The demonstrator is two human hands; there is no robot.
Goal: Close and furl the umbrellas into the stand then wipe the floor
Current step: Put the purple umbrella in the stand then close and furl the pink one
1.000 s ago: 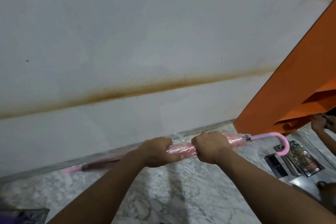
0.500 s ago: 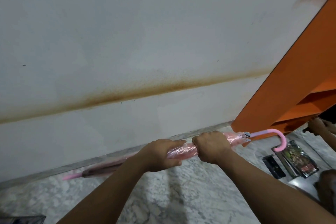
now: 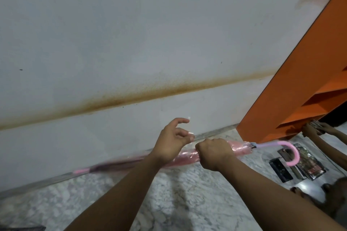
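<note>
Umbrella (image 3: 187,157) in right hand (image 3: 212,154)

Marble floor (image 3: 169,202) carries shiny packets (image 3: 308,163) (beside orange shelving (image 3: 300,99)).

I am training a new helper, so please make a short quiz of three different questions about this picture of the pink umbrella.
1. True or false: the right hand is closed around the pink umbrella.
2. Which way does the curved handle point?
A. toward the orange shelf
B. toward the left edge of the picture
C. straight up at the wall
3. Fill in: the fingers of the left hand are ____, lifted above the umbrella.

Key: 1 true; 2 A; 3 open
</note>
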